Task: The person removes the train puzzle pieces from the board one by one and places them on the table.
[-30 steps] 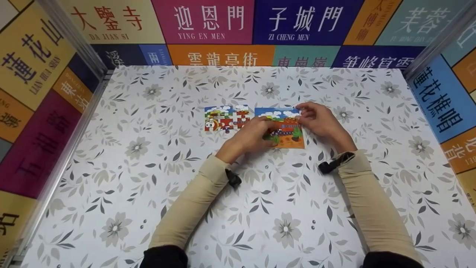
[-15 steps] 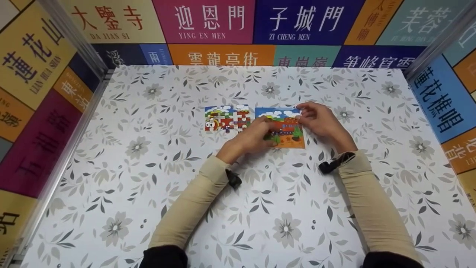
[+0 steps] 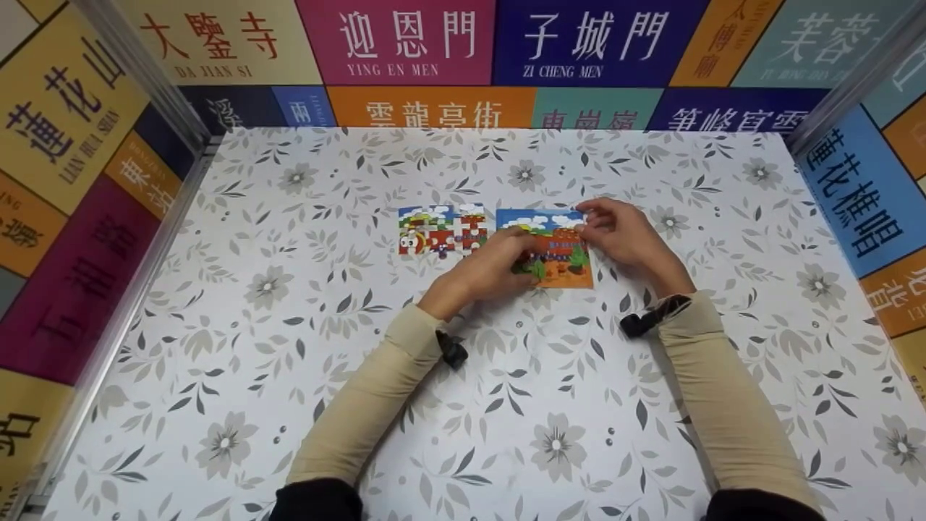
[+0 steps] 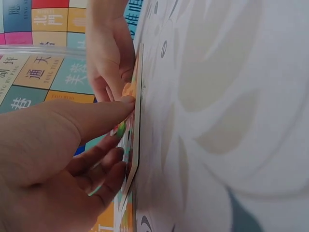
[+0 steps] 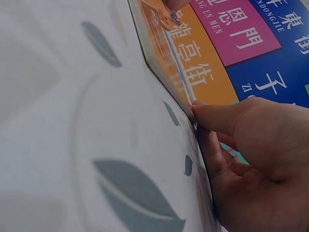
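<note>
A jigsaw board [image 3: 564, 278] with a red train, cactus and blue sky lies flat at the table's middle. My left hand [image 3: 488, 266] reaches over its left side and covers part of the picture. Thumb and fingers pinch a small orange and green puzzle piece [image 4: 128, 89] just above the board, largely hidden by the hand. In the right wrist view, part of this piece [image 5: 165, 17] shows under a fingertip. My right hand [image 3: 621, 230] grips the board's upper right corner between thumb and index finger.
Left of the board lies a group of loose and joined puzzle pieces [image 3: 436, 239], among them a smiling train front. A white floral cloth [image 3: 448, 405] covers the table. Coloured panels with lettering [image 3: 405, 43] wall the back and both sides.
</note>
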